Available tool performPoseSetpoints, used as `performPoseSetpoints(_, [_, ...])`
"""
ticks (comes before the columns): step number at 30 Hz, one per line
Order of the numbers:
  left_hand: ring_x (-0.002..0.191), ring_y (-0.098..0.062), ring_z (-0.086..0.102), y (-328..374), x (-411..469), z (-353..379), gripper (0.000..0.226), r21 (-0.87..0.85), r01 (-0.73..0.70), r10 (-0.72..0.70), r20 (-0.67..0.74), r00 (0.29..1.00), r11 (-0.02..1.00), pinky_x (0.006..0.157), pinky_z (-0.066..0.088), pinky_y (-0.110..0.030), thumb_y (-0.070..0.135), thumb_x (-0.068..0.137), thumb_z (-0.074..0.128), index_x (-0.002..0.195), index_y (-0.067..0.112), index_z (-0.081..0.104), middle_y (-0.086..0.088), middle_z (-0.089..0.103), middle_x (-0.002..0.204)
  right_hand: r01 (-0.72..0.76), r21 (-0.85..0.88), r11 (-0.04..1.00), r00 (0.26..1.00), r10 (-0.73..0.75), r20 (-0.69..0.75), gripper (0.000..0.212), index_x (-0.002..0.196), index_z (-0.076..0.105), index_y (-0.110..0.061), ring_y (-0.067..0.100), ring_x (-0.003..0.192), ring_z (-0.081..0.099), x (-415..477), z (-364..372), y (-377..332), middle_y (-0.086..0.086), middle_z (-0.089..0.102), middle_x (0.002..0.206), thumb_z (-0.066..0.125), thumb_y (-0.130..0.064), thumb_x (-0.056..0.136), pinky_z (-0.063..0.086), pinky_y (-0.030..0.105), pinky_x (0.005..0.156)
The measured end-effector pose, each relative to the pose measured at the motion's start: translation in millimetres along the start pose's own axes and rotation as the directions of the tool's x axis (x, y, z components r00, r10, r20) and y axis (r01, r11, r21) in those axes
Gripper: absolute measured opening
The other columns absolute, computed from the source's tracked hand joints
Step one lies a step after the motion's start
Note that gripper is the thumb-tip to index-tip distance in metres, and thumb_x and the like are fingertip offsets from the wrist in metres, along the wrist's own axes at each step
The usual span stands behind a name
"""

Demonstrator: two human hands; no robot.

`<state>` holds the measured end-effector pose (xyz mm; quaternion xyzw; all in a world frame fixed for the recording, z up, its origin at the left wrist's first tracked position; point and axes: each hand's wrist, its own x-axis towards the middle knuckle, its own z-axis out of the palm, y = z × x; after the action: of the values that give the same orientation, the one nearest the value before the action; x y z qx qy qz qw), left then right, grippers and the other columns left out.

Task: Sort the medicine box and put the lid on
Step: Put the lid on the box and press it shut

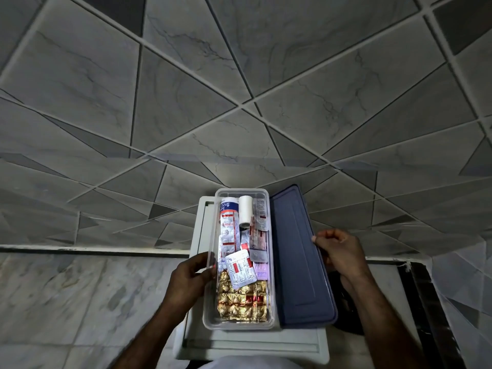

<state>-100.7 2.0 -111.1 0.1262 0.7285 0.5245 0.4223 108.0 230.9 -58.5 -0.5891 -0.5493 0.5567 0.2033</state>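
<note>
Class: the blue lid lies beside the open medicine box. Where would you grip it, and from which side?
Grip the blue lid by its free long right edge, from the right, where the right hand is; its left edge sits against the box, blocking fingers.

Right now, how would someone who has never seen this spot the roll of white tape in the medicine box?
Find the clear plastic box on the white stool, left of the blue lid. Look at its far end, away from the hands. The white tape roll lies there beside the blue-labelled tube: the only plain white cylinder among flat foil strips.
</note>
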Motion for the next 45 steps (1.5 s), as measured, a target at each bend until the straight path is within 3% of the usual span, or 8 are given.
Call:
performPoseSetpoints(9, [0.099, -0.015, 0.071, -0.4, -4.6, 13.4, 0.032, 0.070, -0.004, 0.002, 0.028, 1.000, 0.998, 0.086, 0.058, -0.047, 0.012, 0.087, 0.069, 0.093, 0.043, 0.071, 0.015, 0.075, 0.104, 0.162, 0.064, 0.985, 0.987, -0.161, -0.017, 0.015, 0.086, 0.067, -0.016, 0.017, 0.071, 0.061, -19.0, 1.7, -43.3, 0.007, 0.068, 0.080, 0.075, -0.006, 0.077, 0.049, 0.027, 0.060])
performPoseSetpoints(14, [0.096, -0.009, 0.070, 4.9, -7.3, 23.5, 0.033, 0.137, -0.024, 0.018, 0.048, 0.999, 0.990, 0.080, 0.059, -0.034, 0.015, 0.088, 0.069, 0.091, 0.048, 0.068, 0.031, 0.072, 0.095, 0.291, -0.171, 0.941, 0.956, -0.294, 0.008, 0.020, 0.094, 0.068, -0.019, 0.009, 0.070, 0.062, -34.6, 24.1, -50.6, -0.004, 0.067, 0.077, 0.077, -0.013, 0.078, 0.048, 0.018, 0.063])
performPoseSetpoints(22, [0.100, -0.013, 0.069, 10.2, -4.7, 32.2, 0.028, 0.141, -0.027, 0.026, 0.009, 1.000, 0.990, 0.086, 0.058, -0.040, 0.016, 0.088, 0.068, 0.113, 0.027, 0.069, 0.007, 0.073, 0.114, 0.483, -0.480, 0.733, 0.875, -0.429, 0.226, 0.025, 0.109, 0.061, -0.027, 0.006, 0.083, 0.060, -58.9, 79.7, -40.0, -0.008, 0.064, 0.101, 0.069, -0.025, 0.085, 0.042, 0.009, 0.067])
performPoseSetpoints(27, [0.099, -0.013, 0.070, 12.3, -1.1, 27.3, 0.022, 0.123, 0.024, -0.029, 0.043, 0.999, 0.992, 0.087, 0.058, -0.046, 0.021, 0.086, 0.069, 0.106, 0.029, 0.072, 0.010, 0.075, 0.104, 0.547, -0.566, 0.617, 0.837, -0.422, 0.350, 0.032, 0.114, 0.049, -0.033, 0.016, 0.094, 0.062, -65.9, 114.1, -25.9, -0.004, 0.060, 0.114, 0.063, -0.027, 0.086, 0.056, 0.035, 0.080])
performPoseSetpoints(34, [0.094, -0.018, 0.070, 20.6, -7.3, 28.7, 0.015, 0.046, 0.000, 0.006, -0.119, 0.993, 0.999, 0.082, 0.060, -0.042, 0.027, 0.093, 0.061, 0.103, 0.026, 0.071, 0.007, 0.074, 0.101, 0.561, -0.644, 0.521, 0.827, -0.384, 0.410, 0.034, 0.111, 0.042, -0.030, 0.023, 0.092, 0.063, -60.7, 141.4, -13.9, 0.000, 0.060, 0.107, 0.061, -0.030, 0.082, 0.056, 0.040, 0.076])
performPoseSetpoints(40, [0.088, 0.001, 0.069, 22.2, -11.7, 25.0, 0.022, 0.224, -0.058, 0.077, -0.077, 0.994, 0.973, 0.086, 0.057, -0.029, 0.027, 0.088, 0.067, 0.110, 0.025, 0.069, 0.011, 0.072, 0.110, 0.527, -0.565, 0.636, 0.845, -0.318, 0.430, 0.033, 0.107, 0.047, -0.036, 0.016, 0.088, 0.065, -44.1, 141.8, -19.6, -0.008, 0.066, 0.100, 0.063, -0.026, 0.080, 0.056, 0.034, 0.078])
performPoseSetpoints(43, [0.082, 0.005, 0.068, 24.6, -13.7, 25.5, 0.033, 0.300, -0.069, 0.088, -0.050, 0.995, 0.952, 0.069, 0.047, -0.001, 0.030, 0.082, 0.075, 0.113, 0.022, 0.066, 0.013, 0.069, 0.111, 0.449, -0.513, 0.731, 0.893, -0.346, 0.289, 0.025, 0.107, 0.057, -0.031, 0.012, 0.087, 0.065, -30.2, 117.8, -20.9, -0.009, 0.068, 0.098, 0.064, -0.022, 0.084, 0.053, 0.024, 0.076])
performPoseSetpoints(45, [0.084, -0.001, 0.068, 24.8, -14.0, 27.7, 0.042, 0.327, -0.074, 0.101, -0.066, 0.993, 0.942, 0.064, 0.044, -0.001, 0.035, 0.076, 0.080, 0.113, 0.024, 0.066, 0.014, 0.068, 0.107, 0.389, -0.515, 0.764, 0.919, -0.363, 0.154, 0.025, 0.109, 0.063, -0.019, 0.017, 0.092, 0.065, -18.1, 94.3, -15.8, 0.000, 0.068, 0.103, 0.065, -0.019, 0.084, 0.049, 0.023, 0.080])
